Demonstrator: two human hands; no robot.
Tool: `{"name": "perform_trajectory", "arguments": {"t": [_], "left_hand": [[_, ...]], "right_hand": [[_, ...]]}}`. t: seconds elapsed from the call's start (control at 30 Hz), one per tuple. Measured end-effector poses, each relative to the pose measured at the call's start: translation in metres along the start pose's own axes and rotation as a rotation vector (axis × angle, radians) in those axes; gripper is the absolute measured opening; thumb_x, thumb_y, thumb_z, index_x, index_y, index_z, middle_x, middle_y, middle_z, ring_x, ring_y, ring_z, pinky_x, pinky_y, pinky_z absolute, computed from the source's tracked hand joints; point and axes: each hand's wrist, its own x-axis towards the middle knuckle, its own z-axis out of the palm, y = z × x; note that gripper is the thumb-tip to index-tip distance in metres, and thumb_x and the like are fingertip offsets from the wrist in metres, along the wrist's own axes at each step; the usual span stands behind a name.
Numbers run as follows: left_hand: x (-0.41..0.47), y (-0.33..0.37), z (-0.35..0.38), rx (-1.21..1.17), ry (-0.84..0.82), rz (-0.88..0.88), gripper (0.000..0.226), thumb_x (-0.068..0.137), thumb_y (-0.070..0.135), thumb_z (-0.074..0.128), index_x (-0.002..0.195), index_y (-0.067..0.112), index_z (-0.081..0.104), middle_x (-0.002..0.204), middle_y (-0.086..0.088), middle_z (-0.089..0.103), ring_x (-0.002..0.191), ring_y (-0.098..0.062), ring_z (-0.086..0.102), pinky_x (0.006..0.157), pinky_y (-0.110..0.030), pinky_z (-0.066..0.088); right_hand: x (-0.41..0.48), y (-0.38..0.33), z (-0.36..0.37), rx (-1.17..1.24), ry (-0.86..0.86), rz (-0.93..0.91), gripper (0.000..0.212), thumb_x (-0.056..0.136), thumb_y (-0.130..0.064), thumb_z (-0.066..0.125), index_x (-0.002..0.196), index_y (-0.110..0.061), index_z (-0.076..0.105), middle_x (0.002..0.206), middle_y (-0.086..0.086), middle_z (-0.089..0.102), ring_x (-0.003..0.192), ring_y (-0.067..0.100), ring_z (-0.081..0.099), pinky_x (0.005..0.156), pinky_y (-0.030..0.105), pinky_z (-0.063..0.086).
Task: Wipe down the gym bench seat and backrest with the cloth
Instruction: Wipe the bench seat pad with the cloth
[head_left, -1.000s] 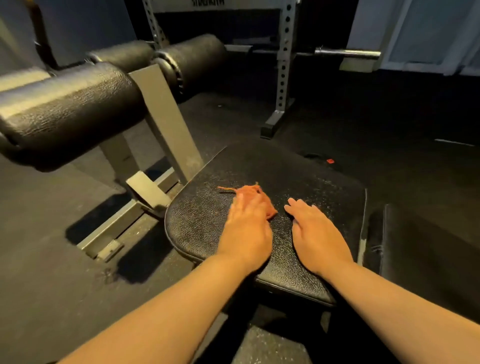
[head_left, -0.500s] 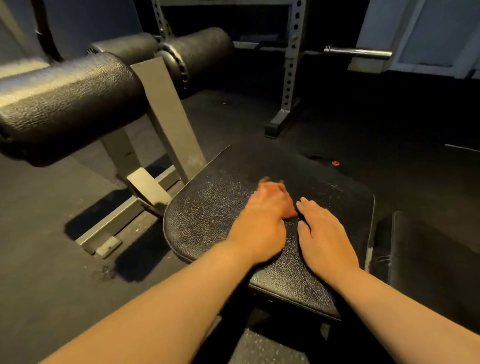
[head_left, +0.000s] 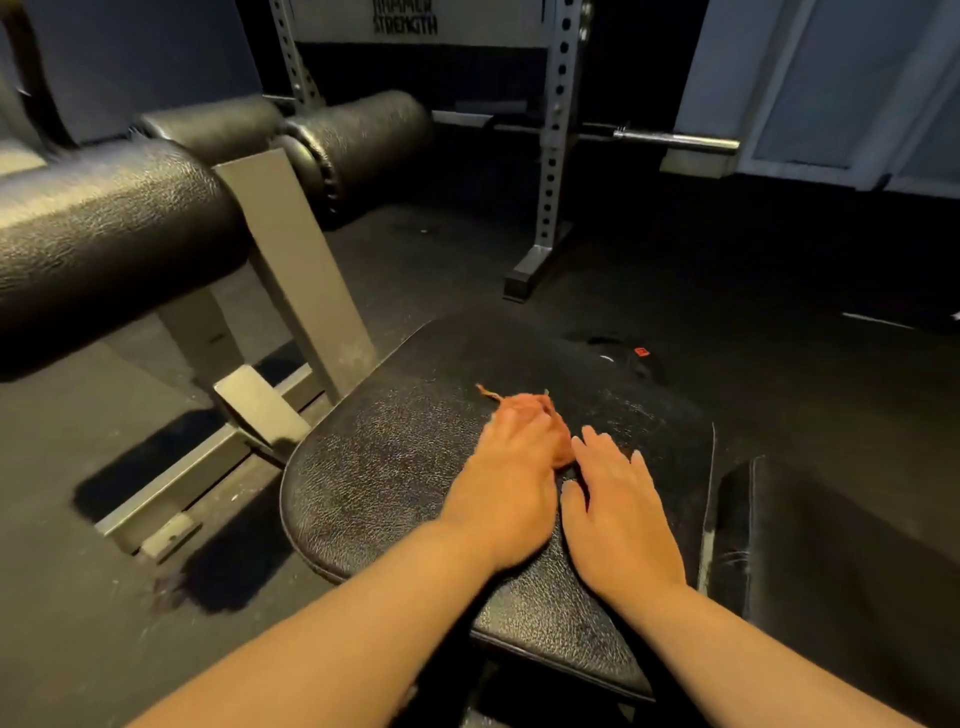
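On the far left, the black roller pads (head_left: 104, 234) and the grey steel frame (head_left: 296, 260) are not involved in the work.

On the seat (head_left: 389, 467), the near-left part of the pad shows a dull sheen. I cannot tell whether that comes from wiping or from the light.

The left hand (head_left: 511, 478) presses the orange cloth (head_left: 524, 402) onto the middle of the seat. Half a second ago this hand had slid right against the other one, and the cloth was almost hidden under it. The cloth now bulges out beyond the fingertips on the far side, with a frayed thread trailing to the far left. A second ago it lay in much the same way. That suggests a short back-and-forth rub over one patch rather than a long pass. The fingers are blurred by motion, so I cannot tell whether they lie flat on the cloth or curl round it.

Just to the right, the right hand (head_left: 618, 514) has stayed flat on the seat with its fingers straight, holding nothing. It appears to be steadying the person. The two hands are close together, almost touching.

At the right edge, past the gap, the backrest (head_left: 831, 545) lies in shadow and neither hand is on it. By my reading the task is at an early stage. The far and right edges of the seat have probably not been reached by the cloth, and the backrest has yet to be wiped.
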Motion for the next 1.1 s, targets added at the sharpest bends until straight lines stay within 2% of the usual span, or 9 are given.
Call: {"name": "perform_trajectory", "arguments": {"t": [0.1, 0.23, 0.33, 0.57, 0.67, 0.8, 0.87, 1.0, 1.1], "left_hand": [[-0.004, -0.005, -0.013, 0.098, -0.104, 0.078, 0.043, 0.1, 0.021, 0.043, 0.143, 0.026, 0.046, 0.159, 0.01, 0.033, 0.148, -0.01, 0.02, 0.123, -0.038, 0.01], [0.008, -0.065, -0.044, 0.175, 0.089, -0.347, 0.038, 0.098, 0.019, 0.044, 0.135, 0.027, 0.048, 0.151, 0.008, 0.033, 0.14, -0.017, 0.031, 0.118, -0.047, 0.02], [0.016, -0.052, -0.04, 0.237, 0.083, -0.512, 0.04, 0.099, 0.026, 0.045, 0.138, 0.016, 0.041, 0.153, -0.003, 0.027, 0.144, -0.029, 0.02, 0.118, -0.053, 0.02], [0.009, -0.012, -0.03, 0.098, -0.307, 0.137, 0.055, 0.104, 0.033, 0.038, 0.155, 0.045, 0.024, 0.161, 0.031, 0.002, 0.149, 0.006, -0.012, 0.121, -0.026, -0.014], [0.026, -0.066, -0.051, 0.225, -0.154, -0.056, 0.051, 0.101, 0.039, 0.039, 0.15, 0.051, 0.032, 0.161, 0.031, 0.012, 0.151, 0.0, 0.005, 0.123, -0.031, -0.002], [0.043, -0.077, -0.044, 0.364, 0.028, -0.471, 0.051, 0.102, 0.034, 0.039, 0.152, 0.024, 0.038, 0.16, -0.001, 0.029, 0.145, -0.027, 0.023, 0.117, -0.051, 0.025], [0.047, -0.047, -0.023, 0.332, -0.01, -0.415, 0.053, 0.104, 0.035, 0.036, 0.154, 0.021, 0.031, 0.163, -0.002, 0.02, 0.15, -0.029, 0.01, 0.122, -0.051, 0.019], [0.04, -0.006, -0.022, 0.028, -0.281, -0.074, 0.05, 0.107, 0.033, 0.035, 0.152, 0.049, 0.02, 0.155, 0.037, -0.009, 0.149, 0.001, -0.019, 0.119, -0.031, -0.011], [0.044, -0.043, -0.039, 0.094, -0.265, -0.065, 0.047, 0.103, 0.046, 0.037, 0.145, 0.063, 0.026, 0.151, 0.047, 0.002, 0.147, 0.01, -0.01, 0.121, -0.03, -0.008]], "right_hand": [[0.005, 0.003, -0.002, 0.05, 0.014, 0.141, 0.053, 0.104, -0.021, 0.036, 0.157, -0.021, 0.03, 0.166, -0.006, 0.018, 0.154, 0.014, 0.007, 0.123, 0.029, -0.003], [0.015, 0.008, -0.01, 0.265, 0.018, 0.22, 0.053, 0.103, -0.015, 0.041, 0.155, -0.022, 0.034, 0.161, -0.006, 0.032, 0.15, 0.014, 0.025, 0.122, 0.03, 0.018], [0.026, 0.019, -0.017, 0.004, -0.083, 0.105, 0.056, 0.107, -0.022, 0.037, 0.16, -0.016, 0.021, 0.167, -0.002, 0.016, 0.155, 0.015, 0.008, 0.125, 0.032, 0.005], [0.039, 0.017, -0.018, -0.139, -0.001, 0.191, 0.058, 0.107, -0.035, 0.021, 0.161, -0.018, 0.012, 0.169, -0.002, 0.003, 0.155, 0.015, -0.003, 0.126, 0.036, -0.003], [0.037, 0.015, -0.02, -0.147, -0.008, 0.197, 0.058, 0.108, -0.038, 0.021, 0.162, -0.019, 0.009, 0.169, -0.003, -0.001, 0.155, 0.015, -0.006, 0.126, 0.037, -0.004], [0.041, 0.017, -0.016, -0.173, -0.039, 0.212, 0.059, 0.108, -0.039, 0.018, 0.162, -0.019, 0.004, 0.169, -0.003, -0.007, 0.155, 0.015, -0.011, 0.126, 0.038, -0.007], [0.043, 0.018, -0.018, -0.154, -0.042, 0.215, 0.059, 0.108, -0.038, 0.02, 0.162, -0.02, 0.005, 0.169, -0.004, -0.007, 0.154, 0.014, -0.012, 0.126, 0.038, -0.008], [0.044, 0.019, -0.022, -0.108, -0.038, 0.216, 0.057, 0.108, -0.035, 0.019, 0.162, -0.021, 0.005, 0.168, -0.007, -0.007, 0.154, 0.01, -0.014, 0.125, 0.037, -0.009], [0.045, 0.019, -0.022, -0.1, -0.042, 0.202, 0.057, 0.108, -0.035, 0.017, 0.162, -0.02, 0.006, 0.168, -0.007, -0.007, 0.154, 0.011, -0.014, 0.125, 0.036, -0.01]]}}
